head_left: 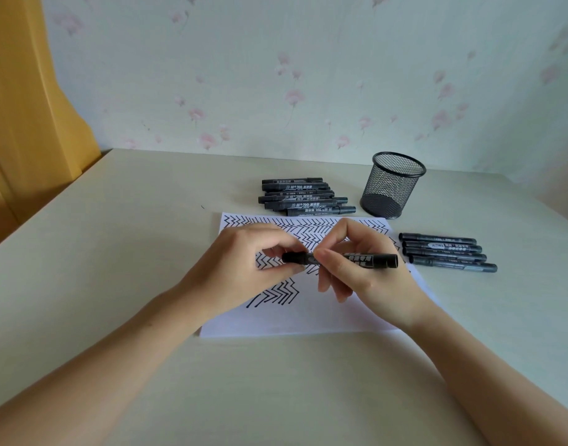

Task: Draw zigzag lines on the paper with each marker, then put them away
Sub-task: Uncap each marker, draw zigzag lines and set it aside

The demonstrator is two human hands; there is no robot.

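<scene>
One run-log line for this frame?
left hand: pinches marker's cap end | right hand: grips marker barrel | over paper | mesh cup: no markers visible inside

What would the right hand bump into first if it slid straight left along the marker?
Probably the left hand: it grips the same marker at the cap end, right next to the right hand, with hardly any gap showing.

We see a pale cream counter (115,252) running back to a wall papered in light green wallpaper (308,75) with scattered pink flowers. At the far left we see an orange-yellow wooden frame (25,107) standing beside the counter's edge. A small dark mark (202,207) sits on the counter's surface, left of centre.
</scene>
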